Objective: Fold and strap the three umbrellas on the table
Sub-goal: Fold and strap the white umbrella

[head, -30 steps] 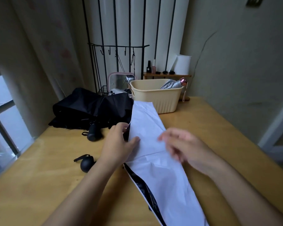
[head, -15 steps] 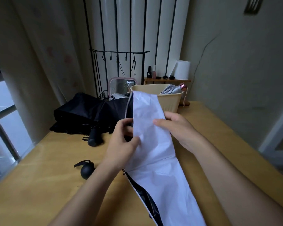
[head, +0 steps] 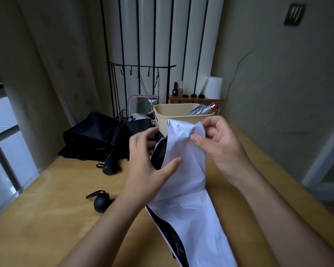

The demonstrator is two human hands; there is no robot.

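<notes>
A white umbrella (head: 189, 205) with a black lining lies lengthwise on the wooden table (head: 46, 218), its far end lifted. My right hand (head: 218, 143) pinches the bunched top edge of the white fabric. My left hand (head: 148, 162) holds the fabric's left side, thumb on the white panel, fingers behind it near the black lining. A black umbrella (head: 104, 137) lies unfolded in a heap at the back left, its handle (head: 109, 166) pointing toward me. Another black handle (head: 100, 203) with a wrist loop lies on the table left of my forearm.
A beige plastic basket (head: 174, 114) stands behind the white umbrella and holds a silver folded umbrella (head: 201, 110) with a pink tip. A black wire rack (head: 141, 89), a pink-framed mirror and a small shelf with a paper roll stand against the back wall.
My right hand has climbed to the fabric's far end and bunched it. My left hand has opened its grip along the left edge. The umbrella's far end is raised higher.
</notes>
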